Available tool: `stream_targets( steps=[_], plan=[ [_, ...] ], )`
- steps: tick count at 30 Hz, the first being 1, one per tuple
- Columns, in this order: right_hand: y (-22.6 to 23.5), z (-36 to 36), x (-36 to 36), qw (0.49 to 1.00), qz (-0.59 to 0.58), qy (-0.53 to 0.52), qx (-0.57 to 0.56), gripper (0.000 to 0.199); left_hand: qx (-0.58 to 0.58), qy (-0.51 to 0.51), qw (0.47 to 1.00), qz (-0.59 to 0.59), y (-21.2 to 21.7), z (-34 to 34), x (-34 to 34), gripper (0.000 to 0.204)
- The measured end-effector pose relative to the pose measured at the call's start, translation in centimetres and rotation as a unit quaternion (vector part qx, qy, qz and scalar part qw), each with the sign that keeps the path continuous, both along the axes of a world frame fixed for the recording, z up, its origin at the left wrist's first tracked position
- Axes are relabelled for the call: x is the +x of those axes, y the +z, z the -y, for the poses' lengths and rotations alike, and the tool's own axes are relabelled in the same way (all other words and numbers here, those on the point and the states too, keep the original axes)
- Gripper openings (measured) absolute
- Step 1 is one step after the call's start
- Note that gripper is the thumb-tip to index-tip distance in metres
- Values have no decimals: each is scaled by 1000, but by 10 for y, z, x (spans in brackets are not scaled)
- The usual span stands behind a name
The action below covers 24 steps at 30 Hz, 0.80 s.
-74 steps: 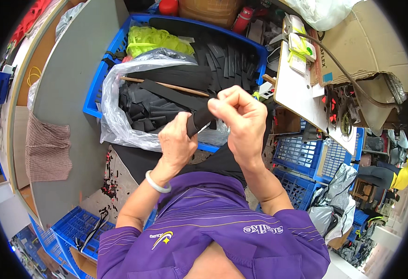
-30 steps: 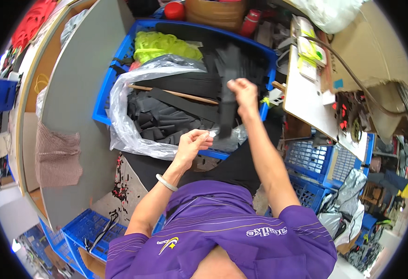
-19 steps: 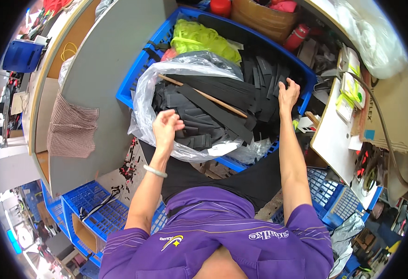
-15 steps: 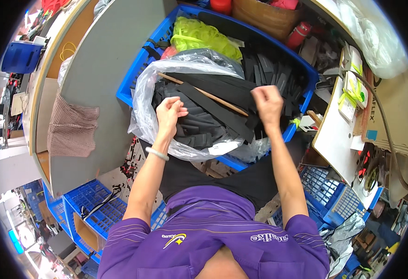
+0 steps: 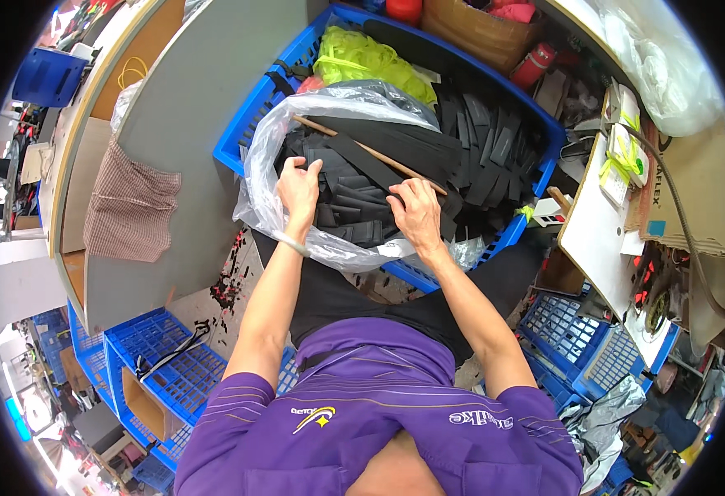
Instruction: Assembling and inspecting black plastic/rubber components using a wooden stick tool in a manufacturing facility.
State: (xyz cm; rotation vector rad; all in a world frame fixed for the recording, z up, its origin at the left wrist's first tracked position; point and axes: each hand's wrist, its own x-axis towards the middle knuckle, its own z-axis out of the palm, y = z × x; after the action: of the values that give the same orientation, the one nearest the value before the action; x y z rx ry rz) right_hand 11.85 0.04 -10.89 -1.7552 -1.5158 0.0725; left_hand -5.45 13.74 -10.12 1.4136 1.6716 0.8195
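Beside a grey panel [image 5: 214, 107], a blue crate [image 5: 228, 155] held black strips [image 5: 352, 208]. Your left hand [image 5: 298, 193] had fingers parted over them; whether your right hand [image 5: 419, 218] pinched any was indeterminable.

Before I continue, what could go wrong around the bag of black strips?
The wooden stick slants across the strips beside the right hand; a reach might knock it. With the left hand over the plastic bag, the wrist's bangle sits near the loose rim and could snag. More strips lie outside the bag in the blue crate, so the lots might mix.
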Motion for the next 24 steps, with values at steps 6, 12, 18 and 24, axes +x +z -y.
stream_targets(
  steps=[6,12,18,24],
  plan=[
    [13,23,-3,995,-97,-28,9,9,118,42,986,-108,-14,-12,-13,20],
    [44,27,-28,829,-545,66,-109,19,-146,48,869,471,71,51,-34,16],
    [60,23,-59,662,-738,64,-117,23,-224,-45,837,498,91,134,-31,13],
    [86,51,-41,738,-650,122,-133,15,-246,-171,858,417,99,130,-39,22]
  ],
)
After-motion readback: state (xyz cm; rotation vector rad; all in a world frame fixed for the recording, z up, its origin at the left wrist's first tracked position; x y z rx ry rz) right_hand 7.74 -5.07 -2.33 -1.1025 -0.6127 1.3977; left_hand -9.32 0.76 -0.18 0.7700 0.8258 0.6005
